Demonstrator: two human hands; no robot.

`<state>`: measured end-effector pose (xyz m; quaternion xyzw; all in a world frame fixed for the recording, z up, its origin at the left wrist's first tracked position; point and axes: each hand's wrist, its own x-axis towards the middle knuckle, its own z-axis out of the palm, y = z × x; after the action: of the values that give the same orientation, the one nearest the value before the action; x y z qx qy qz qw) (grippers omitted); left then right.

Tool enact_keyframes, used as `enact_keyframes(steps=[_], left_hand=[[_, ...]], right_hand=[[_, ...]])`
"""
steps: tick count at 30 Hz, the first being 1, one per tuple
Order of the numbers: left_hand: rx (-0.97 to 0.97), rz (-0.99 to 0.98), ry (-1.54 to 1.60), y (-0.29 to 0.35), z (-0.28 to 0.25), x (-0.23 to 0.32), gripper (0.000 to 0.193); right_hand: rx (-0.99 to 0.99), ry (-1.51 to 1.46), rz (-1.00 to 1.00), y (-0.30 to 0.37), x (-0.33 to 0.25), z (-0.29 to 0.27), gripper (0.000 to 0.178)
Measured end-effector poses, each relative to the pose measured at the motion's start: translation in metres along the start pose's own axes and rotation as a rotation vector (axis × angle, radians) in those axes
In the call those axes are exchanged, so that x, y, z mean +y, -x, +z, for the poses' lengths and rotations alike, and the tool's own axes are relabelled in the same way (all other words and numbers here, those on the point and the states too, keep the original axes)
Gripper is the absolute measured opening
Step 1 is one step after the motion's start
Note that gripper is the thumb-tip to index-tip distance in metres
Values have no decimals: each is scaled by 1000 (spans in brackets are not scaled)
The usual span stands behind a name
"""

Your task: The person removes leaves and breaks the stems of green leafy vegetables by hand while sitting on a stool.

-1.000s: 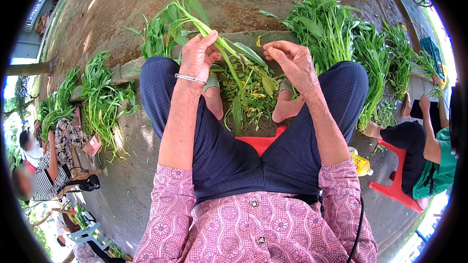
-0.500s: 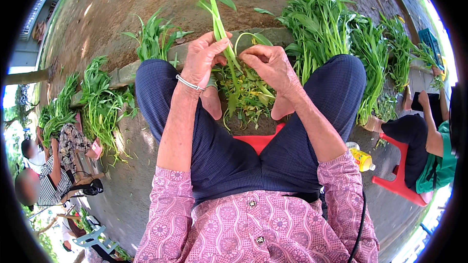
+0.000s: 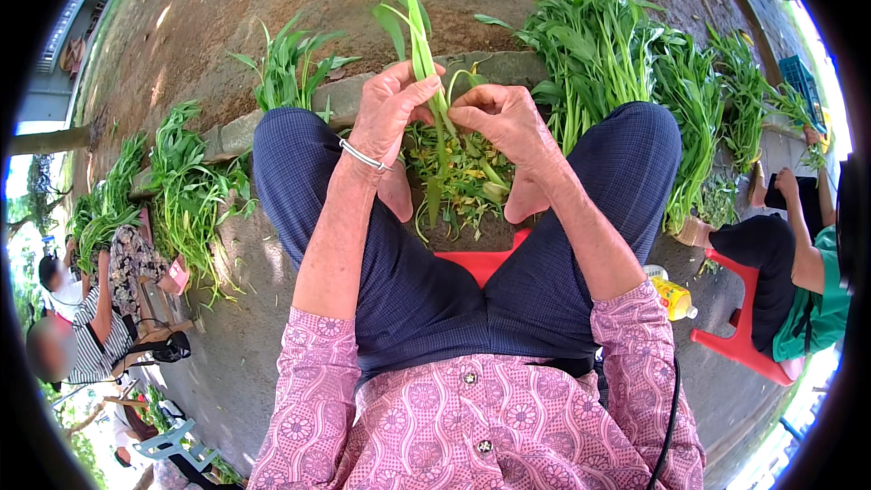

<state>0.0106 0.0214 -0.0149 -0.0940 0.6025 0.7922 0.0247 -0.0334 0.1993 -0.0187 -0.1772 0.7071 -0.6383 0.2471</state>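
Note:
My left hand (image 3: 392, 115) is closed round a few pale green stalks of water spinach (image 3: 418, 29), their leafy tops pointing away from me. At the stalks' lower end, my right hand (image 3: 506, 123) pinches a thin stem or leaf between thumb and fingertips; a curved leaf stem rises beside those fingers. Exactly what the right fingertips grip is partly hidden. Below both hands, between my bare feet, lies a loose heap of yellowed and green leaves (image 3: 472, 186).
A big pile of water spinach (image 3: 590, 54) rests on the stone kerb (image 3: 508, 66) to the right; a small bunch (image 3: 288, 73) and another pile (image 3: 186, 172) lie left. A yellow-labelled bottle (image 3: 673, 298) stands near a person on a red stool (image 3: 744, 336). Other people sit far left.
Both hands have shifted slightly to the right with the stalks, which now stand a little more upright. My right fingertips have come closer to the stalks.

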Motion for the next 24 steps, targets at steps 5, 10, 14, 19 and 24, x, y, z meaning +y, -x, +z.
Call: enact_keyframes(steps=[5, 10, 14, 19, 24], left_hand=[[-13, 13, -22, -2, -3, -4, 21], [74, 4, -39, -4, -6, 2, 20], [145, 25, -12, -5, -12, 1, 20], [195, 63, 55, -7, -16, 0, 21], [279, 85, 135, -7, -26, 1, 20]], right_hand=[[-6, 35, -3, -1, 4, -3, 18], [-4, 191, -70, 2, -3, -4, 17], [-64, 262, -83, 4, -6, -8, 16], [56, 398, -230, 8, -7, -9, 14], [101, 460, -196, 12, -11, -17, 12]])
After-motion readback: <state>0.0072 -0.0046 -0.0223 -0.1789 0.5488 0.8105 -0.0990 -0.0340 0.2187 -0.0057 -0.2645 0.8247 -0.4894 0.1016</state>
